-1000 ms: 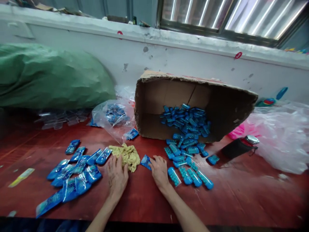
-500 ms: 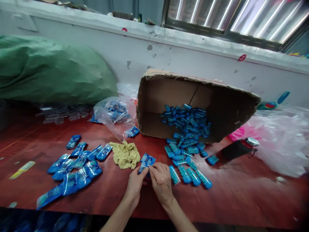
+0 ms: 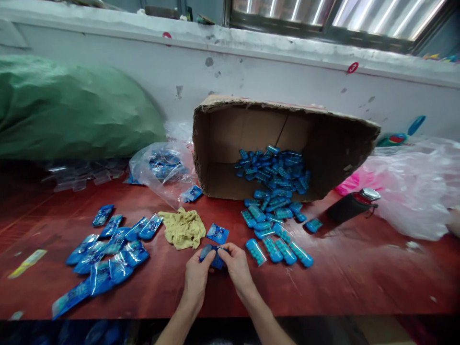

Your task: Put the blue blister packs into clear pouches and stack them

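Note:
Between both hands is a small blue plastic packet (image 3: 216,261), pinched at its upper edge just above the table. My left hand (image 3: 197,275) grips its left side with thumb and fingers, and my right hand (image 3: 237,266) grips the right side. Just beyond them a flat blue packet (image 3: 217,233) lies on the table. To the left rests a crumpled yellow cloth (image 3: 184,228). Clear tubes of blue beads (image 3: 256,252) lie to the right of my right hand. Farther left, several filled blue packets (image 3: 104,251) are heaped together.
A cardboard box (image 3: 215,184) on its side spills blue bead tubes onto the red table (image 3: 341,278). Left of it sits a clear bag (image 3: 143,165) of blue packets. A dark bottle (image 3: 347,207) stands tilted in view at right, beside pale plastic bags (image 3: 413,191). A green sack (image 3: 75,110) lies behind.
My hands have drawn a packet toward me, away from the flat one now lying uncovered on the table. Their fingers have moved to opposite sides of its edge. The view has shifted slightly.

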Demonstrator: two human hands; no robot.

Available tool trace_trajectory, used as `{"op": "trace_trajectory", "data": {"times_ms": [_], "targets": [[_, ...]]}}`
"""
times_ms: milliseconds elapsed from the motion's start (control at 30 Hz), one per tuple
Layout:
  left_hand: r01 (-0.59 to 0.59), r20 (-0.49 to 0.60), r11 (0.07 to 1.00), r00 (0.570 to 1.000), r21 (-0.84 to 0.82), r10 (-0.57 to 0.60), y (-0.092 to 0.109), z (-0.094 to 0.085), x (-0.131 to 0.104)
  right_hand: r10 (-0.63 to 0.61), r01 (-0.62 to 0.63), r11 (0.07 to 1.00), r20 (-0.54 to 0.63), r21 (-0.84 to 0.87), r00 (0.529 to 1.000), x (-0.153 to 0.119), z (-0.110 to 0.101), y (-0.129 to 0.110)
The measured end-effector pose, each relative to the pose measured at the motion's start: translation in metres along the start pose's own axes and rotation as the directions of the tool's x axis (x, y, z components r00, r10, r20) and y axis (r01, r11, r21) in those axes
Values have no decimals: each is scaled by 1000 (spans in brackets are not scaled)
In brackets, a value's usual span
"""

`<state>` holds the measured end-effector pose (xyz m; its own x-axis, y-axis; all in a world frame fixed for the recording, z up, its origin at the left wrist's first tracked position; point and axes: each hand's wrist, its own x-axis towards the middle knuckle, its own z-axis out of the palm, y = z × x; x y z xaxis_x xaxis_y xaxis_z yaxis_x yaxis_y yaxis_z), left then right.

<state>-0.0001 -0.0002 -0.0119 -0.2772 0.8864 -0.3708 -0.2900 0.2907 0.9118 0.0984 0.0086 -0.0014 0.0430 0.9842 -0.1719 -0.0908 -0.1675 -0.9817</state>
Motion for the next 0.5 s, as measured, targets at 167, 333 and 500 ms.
{"op": "trace_trajectory", "data": {"times_ms": [167,333,500], "targets": [[-20,-35,1000,999,8,20,-2,0,-1,-52,50,995,-25,-90,998,1,0,2],[5,-43,1000,999,-29,-6,-5,3,0,-122,111,973,-40,-203,992,-4,4,0],[59,-32,994,998,-90,-62,0,5,-3,-217,197,873,8,-446,976,-8,4,-4]]}}
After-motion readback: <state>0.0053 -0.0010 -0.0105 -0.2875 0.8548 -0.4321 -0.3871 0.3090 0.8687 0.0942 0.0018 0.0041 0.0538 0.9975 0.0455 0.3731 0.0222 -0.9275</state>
